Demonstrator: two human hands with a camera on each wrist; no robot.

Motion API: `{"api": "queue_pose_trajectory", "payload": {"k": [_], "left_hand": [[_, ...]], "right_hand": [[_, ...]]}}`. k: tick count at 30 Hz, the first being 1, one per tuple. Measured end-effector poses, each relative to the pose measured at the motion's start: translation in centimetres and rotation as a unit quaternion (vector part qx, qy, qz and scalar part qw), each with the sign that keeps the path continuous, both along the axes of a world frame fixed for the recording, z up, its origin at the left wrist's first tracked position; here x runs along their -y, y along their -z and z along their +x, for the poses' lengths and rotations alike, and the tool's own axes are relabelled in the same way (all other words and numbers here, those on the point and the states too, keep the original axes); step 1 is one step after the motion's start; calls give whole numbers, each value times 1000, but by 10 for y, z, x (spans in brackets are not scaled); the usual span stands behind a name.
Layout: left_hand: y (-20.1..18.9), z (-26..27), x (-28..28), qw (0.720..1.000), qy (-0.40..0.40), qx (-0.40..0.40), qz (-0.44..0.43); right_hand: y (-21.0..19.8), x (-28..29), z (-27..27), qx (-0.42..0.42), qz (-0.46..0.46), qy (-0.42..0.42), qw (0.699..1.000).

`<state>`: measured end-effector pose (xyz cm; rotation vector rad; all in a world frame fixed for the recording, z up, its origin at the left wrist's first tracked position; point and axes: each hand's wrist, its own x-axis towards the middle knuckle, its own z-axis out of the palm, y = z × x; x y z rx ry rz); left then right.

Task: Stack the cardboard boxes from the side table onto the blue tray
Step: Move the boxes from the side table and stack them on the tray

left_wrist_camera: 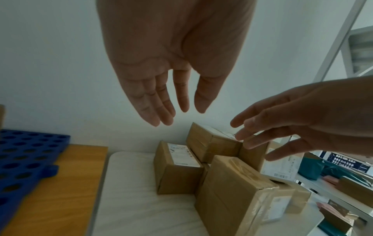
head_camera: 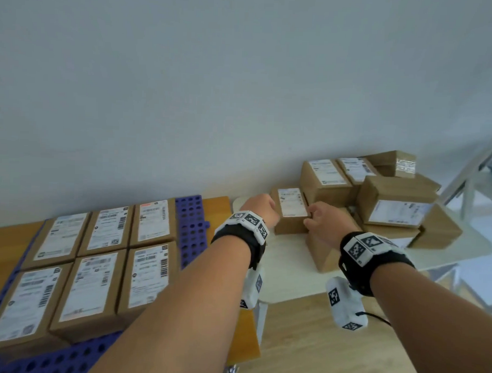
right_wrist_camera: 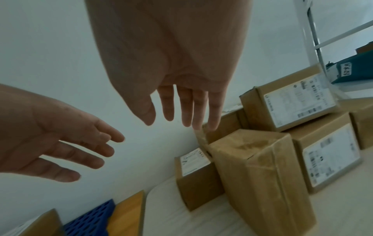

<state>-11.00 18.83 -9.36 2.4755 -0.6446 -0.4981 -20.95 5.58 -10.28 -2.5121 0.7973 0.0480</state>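
Wrist views show both hands (left_wrist_camera: 173, 67) (right_wrist_camera: 167, 67) released above box (left_wrist_camera: 177, 167); head view hides fingers.

1. The small labelled box (head_camera: 291, 213) stands on the white side table (head_camera: 286, 274); bare tabletop lies open on its left and near sides.
2. Behind the small labelled box the wall (head_camera: 242, 102) closes the way.
3. To its right, a taped box (left_wrist_camera: 238, 188) stands just beside it, with a narrow gap between.
4. Behind and right of it, a pile of boxes (head_camera: 389, 197) blocks passage.
5. Above it, the left hand (left_wrist_camera: 161, 89) and right hand (left_wrist_camera: 292, 127) hover with fingers extended, apart from its sides.
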Motion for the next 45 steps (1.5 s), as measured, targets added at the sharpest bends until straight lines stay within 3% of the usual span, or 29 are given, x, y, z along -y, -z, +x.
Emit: {"api": "queue_pose_trajectory", "payload": {"k": [5, 14, 22, 28, 32, 38, 45], "left_hand": [[8, -19, 72, 1000, -4, -26, -1], [49, -48, 140, 996, -6, -75, 54], [58, -45, 155, 993, -28, -87, 70], [61, -45, 153, 987, -20, -116, 106], [65, -47, 156, 985, 17, -104, 134], [73, -52, 159, 981, 18, -106, 160], [83, -49, 155, 981, 8, -56, 185]], "right_hand": [[-4, 69, -27, 32, 10, 25, 999], [28, 141, -52, -30, 36, 15, 999], [52, 158, -38, -37, 138, 32, 989], [61, 154, -28, -66, 298, 27, 952], [62, 148, -25, -61, 317, 22, 946], [69, 149, -25, -49, 307, 26, 950], [74, 154, -29, -24, 269, 59, 961]]}}
